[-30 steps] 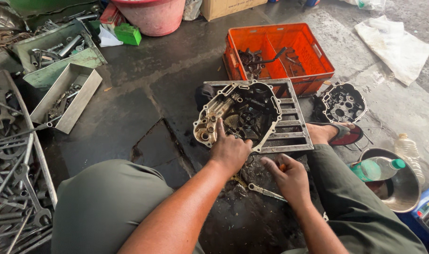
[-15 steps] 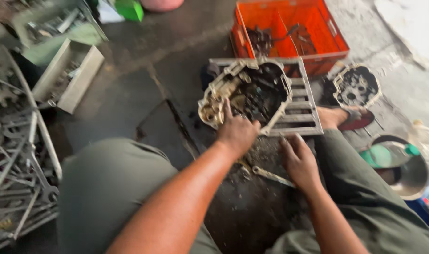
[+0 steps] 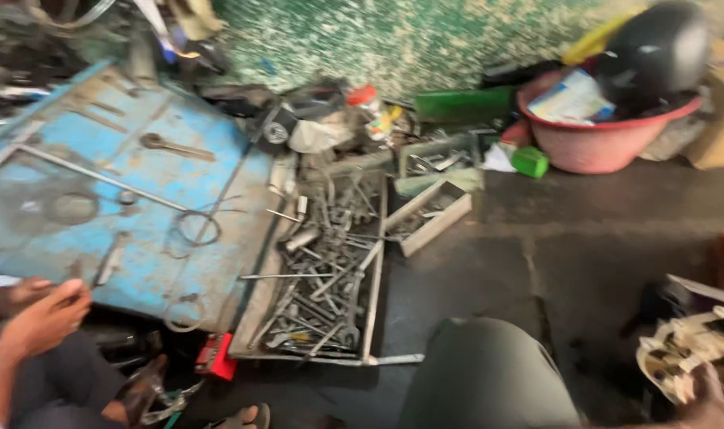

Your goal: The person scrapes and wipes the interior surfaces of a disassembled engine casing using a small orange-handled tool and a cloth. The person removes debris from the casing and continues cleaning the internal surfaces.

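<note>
Soft, even daylight with no hard shadows or glare. Motion blur smears the whole frame, worst at the edges. The hand (image 3: 708,401) at the lower right corner is blurred, and the engine cover (image 3: 684,345) it touches looks overbright.

The whole frame is smeared by motion blur. At the lower right corner only a sliver of the left hand (image 3: 708,401) shows, cut by the bottom edge, on a pale engine casing (image 3: 684,349) cropped by the right edge; its grip cannot be told. The right hand is out of frame. The tools in the metal tray (image 3: 314,278) blur together. At lower left, another person's hands (image 3: 40,314) are cut by the edge.
</note>
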